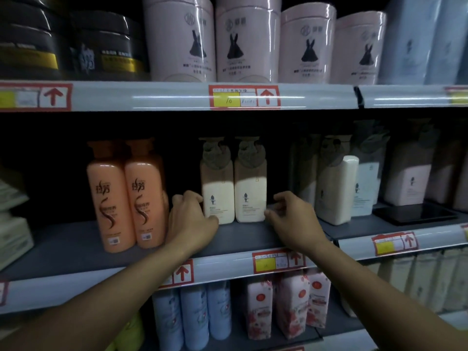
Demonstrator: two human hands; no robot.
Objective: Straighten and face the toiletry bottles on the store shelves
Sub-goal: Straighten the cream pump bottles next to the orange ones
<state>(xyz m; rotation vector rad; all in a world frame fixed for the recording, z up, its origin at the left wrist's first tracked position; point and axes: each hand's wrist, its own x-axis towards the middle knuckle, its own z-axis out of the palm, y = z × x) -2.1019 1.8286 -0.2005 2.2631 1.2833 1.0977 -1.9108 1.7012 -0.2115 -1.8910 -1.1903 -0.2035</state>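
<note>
Two cream pump bottles stand side by side on the middle shelf (76, 249), labels facing out: the left one (217, 196) and the right one (250, 196). My left hand (190, 221) curls round the left bottle's lower left side, thumb on its front corner. My right hand (293, 219) touches the right bottle's lower right edge with thumb and curled fingertips. Two orange bottles (126, 198) stand upright just left of my left hand.
White and pink bottles (336, 191) stand to the right, one white bottle turned at an angle. Pink tubs (248, 41) and black jars (76, 46) fill the top shelf. Blue bottles (195, 315) and floral bottles (288, 302) sit on the lower shelf.
</note>
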